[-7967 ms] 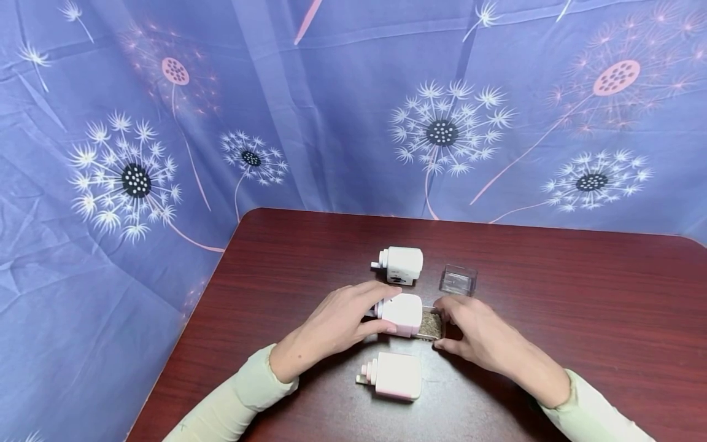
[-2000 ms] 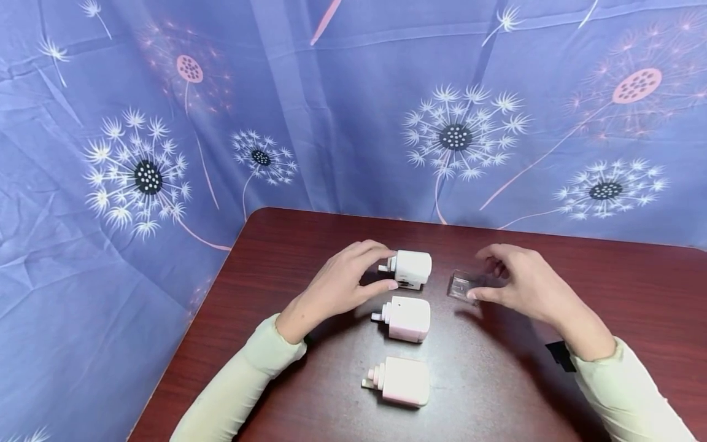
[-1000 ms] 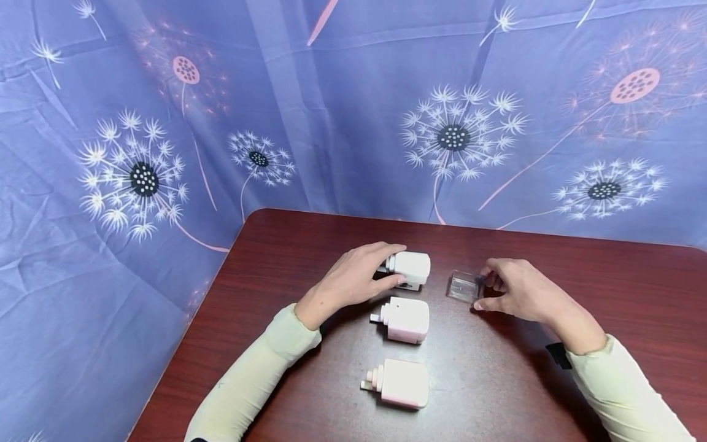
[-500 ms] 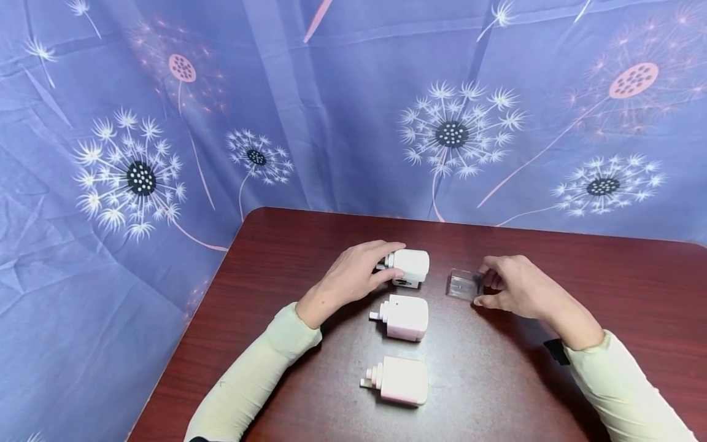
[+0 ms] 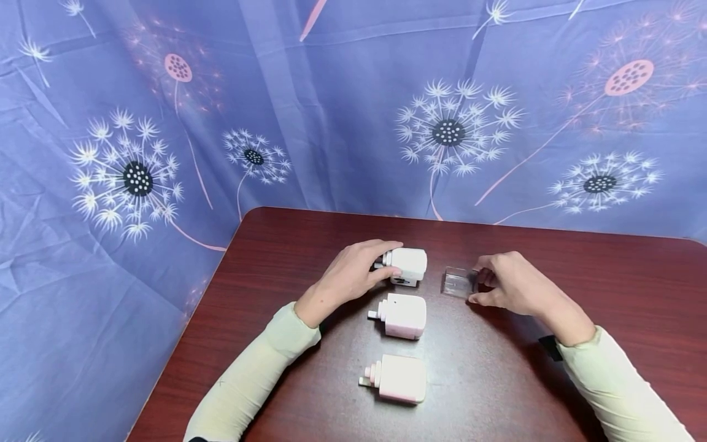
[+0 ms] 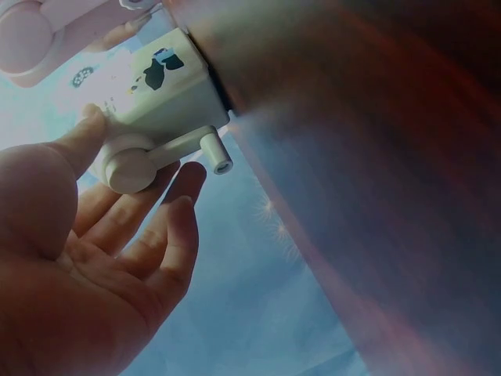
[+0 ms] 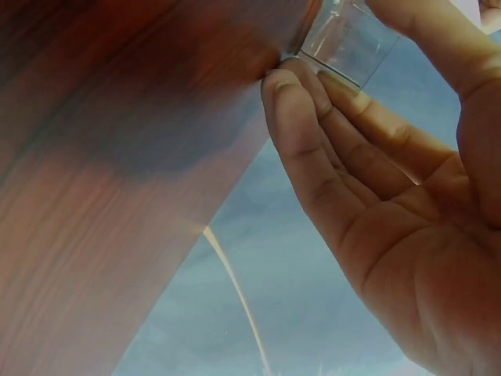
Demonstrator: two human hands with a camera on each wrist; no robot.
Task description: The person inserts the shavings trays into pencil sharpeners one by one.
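In the head view, the far white hand-crank pencil sharpener lies on its side. My left hand grips its crank end between thumb and fingers; the left wrist view shows the crank and a dark picture on the sharpener. To its right, my right hand pinches the outer end of a clear drawer, apart from the sharpener. That drawer looks see-through in the right wrist view. A pinkish-white sharpener lies in the middle, and a pale pink one nearest me.
All of this lies on a dark red-brown wooden table. Behind and left of it hangs a blue cloth printed with dandelions.
Eight seconds ago my hands were at the middle sharpener, its drawer of brownish bits partly out; that drawer no longer shows. Both hands moved to the far sharpener and drawer, which now edges slightly left.
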